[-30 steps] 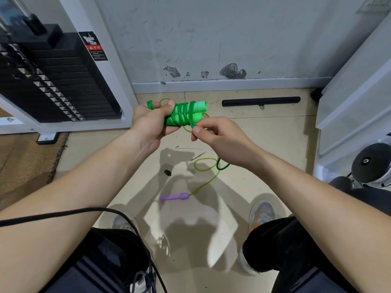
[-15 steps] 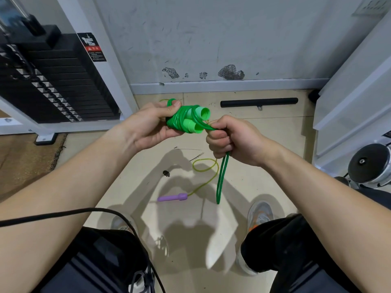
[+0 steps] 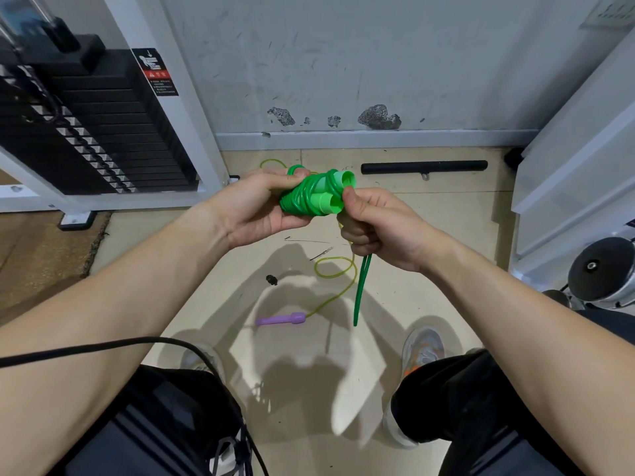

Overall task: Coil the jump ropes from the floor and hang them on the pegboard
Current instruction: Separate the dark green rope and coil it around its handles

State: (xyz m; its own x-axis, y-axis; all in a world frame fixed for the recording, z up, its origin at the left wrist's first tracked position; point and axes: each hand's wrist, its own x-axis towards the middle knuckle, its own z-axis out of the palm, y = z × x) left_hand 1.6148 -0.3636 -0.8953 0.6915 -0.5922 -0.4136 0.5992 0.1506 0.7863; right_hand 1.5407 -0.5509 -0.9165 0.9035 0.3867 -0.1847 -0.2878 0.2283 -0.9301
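Both hands meet at chest height over the floor (image 3: 429, 214), forearms reaching in from the near left and near right. The left hand (image 3: 261, 204) lies palm up. Its fingers curl under the left end of the green jump rope (image 3: 305, 197) and its thumb lies across the top. The right hand (image 3: 378, 228) is closed in a fist round a doubled cord (image 3: 360, 290) that hangs straight down from it, and its thumb presses against the bundle's right end.

The rope is wound tightly round its two handles (image 3: 330, 201), which lie side by side. Their long axis runs left to right, and the hollow ends face right and slightly toward the camera.

Below the hands, a second jump rope (image 3: 338, 269) with a yellow-green cord loops across the floor to its purple handle (image 3: 280, 318), which lies flat and points left. Farther off, a black bar (image 3: 424, 166) lies along the wall's foot, with a weight stack (image 3: 86, 132) at far left.
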